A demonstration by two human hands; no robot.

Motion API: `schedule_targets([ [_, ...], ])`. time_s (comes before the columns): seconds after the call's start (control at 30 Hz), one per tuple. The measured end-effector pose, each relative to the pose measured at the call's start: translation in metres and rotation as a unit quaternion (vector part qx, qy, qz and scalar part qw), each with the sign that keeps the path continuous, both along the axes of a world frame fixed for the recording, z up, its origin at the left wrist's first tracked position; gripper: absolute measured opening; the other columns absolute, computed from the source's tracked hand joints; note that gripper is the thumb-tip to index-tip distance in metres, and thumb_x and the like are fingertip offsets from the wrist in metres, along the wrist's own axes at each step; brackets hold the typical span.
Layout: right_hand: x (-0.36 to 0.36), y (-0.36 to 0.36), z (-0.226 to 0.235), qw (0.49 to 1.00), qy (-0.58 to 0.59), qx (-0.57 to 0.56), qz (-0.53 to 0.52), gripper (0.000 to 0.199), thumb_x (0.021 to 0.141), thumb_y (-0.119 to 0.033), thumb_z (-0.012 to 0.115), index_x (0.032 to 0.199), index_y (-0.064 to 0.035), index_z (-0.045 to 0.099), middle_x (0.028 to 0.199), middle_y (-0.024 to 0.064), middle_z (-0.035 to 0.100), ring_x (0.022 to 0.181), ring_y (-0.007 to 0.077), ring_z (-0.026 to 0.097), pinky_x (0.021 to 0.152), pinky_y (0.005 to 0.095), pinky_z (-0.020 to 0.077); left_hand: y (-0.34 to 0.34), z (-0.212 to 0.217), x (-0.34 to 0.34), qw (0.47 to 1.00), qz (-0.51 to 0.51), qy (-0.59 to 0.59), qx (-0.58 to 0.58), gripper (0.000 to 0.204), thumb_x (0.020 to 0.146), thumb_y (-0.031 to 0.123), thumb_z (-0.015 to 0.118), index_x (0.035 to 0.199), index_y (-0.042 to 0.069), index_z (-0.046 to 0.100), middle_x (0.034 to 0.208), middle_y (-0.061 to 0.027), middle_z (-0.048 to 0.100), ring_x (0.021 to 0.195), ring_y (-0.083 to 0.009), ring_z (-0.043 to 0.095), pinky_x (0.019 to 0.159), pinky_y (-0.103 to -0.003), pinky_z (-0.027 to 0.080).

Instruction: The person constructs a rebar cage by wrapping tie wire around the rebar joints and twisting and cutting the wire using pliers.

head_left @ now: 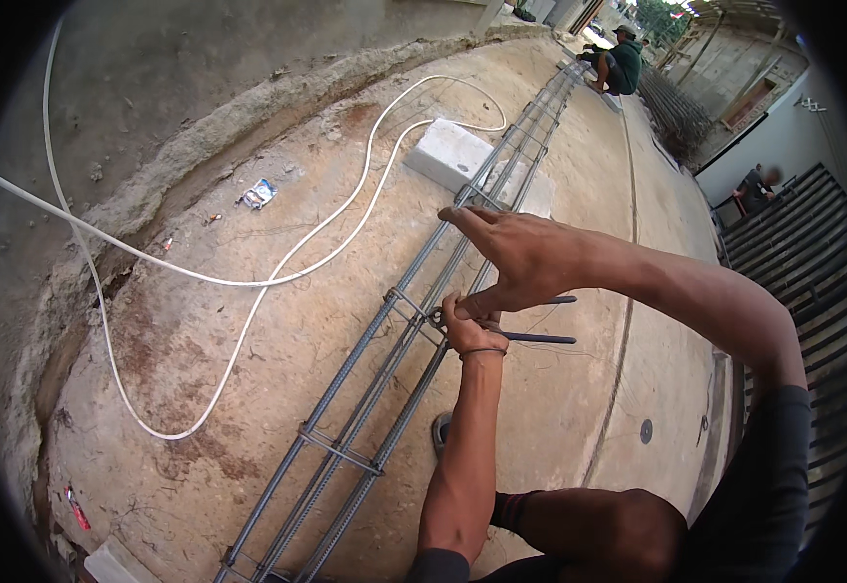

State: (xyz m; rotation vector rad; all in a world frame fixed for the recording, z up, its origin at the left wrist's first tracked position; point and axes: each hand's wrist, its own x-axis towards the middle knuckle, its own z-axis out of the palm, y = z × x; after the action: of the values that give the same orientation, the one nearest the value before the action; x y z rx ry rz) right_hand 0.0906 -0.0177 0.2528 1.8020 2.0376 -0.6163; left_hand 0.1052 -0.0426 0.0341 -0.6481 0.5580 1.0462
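Head view: left hand (479,332) curled at cage's (345,361) edge, hold unclear; right hand (520,251) splayed, empty; likely tying, needing twisting.

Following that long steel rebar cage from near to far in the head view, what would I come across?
A bent steel stirrup, the wearer's left hand, a pale concrete block, a crouching person in a green top.

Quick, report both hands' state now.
Left hand: closed, apparently on the dark-handled tool.
Right hand: open, fingers extended over the rebar cage.
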Motion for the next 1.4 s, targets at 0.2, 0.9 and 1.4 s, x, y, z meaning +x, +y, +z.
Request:
schedule_targets([
  [0.2, 0.116, -0.018, -0.086, 0.761, 0.230, -0.515, -0.322, 0.062, 0.086, -0.038, 0.065, 0.128, 0.0050, 0.048, 0.121, 0.0248, 0.059, 0.117, 0.0335, 0.057, 0.097, 0.0493, 0.0445, -0.011, -0.012, -0.002, 0.989, 0.011, -0.120, 0.091, 0.033, 0.087, 0.019, 0.056, 0.060, 0.017, 0.037, 0.052, 0.0033, 0.035, 0.048, -0.0143, 0.042, 0.058, -0.034, 0.053],
  [0.9, 0.094, -0.055, -0.090, 0.923, -0.235, 0.172, 0.252, 0.031, 0.071, -0.020, 0.069, 0.084, 0.0041, 0.055, 0.067, 0.0115, 0.059, 0.061, 0.0207, 0.058, 0.050, 0.0323, 0.0426, 0.004, -0.005, 0.013, 0.983, 0.072, -0.166, 0.043, 0.033, 0.086, 0.016, 0.057, 0.057, 0.015, 0.041, 0.055, -0.0006, 0.046, 0.056, -0.0177, 0.051, 0.067, -0.035, 0.052],
  [1.4, 0.105, -0.052, -0.096, 0.945, -0.224, 0.064, 0.230, 0.015, 0.082, -0.007, 0.055, 0.088, 0.0072, 0.057, 0.074, 0.0159, 0.064, 0.068, 0.0256, 0.066, 0.055, 0.0373, 0.0546, -0.004, 0.023, 0.010, 0.997, -0.004, -0.077, -0.017, 0.028, 0.078, 0.026, 0.069, 0.085, 0.005, 0.051, 0.082, -0.0083, 0.053, 0.081, -0.0269, 0.059, 0.078, -0.046, 0.054],
])
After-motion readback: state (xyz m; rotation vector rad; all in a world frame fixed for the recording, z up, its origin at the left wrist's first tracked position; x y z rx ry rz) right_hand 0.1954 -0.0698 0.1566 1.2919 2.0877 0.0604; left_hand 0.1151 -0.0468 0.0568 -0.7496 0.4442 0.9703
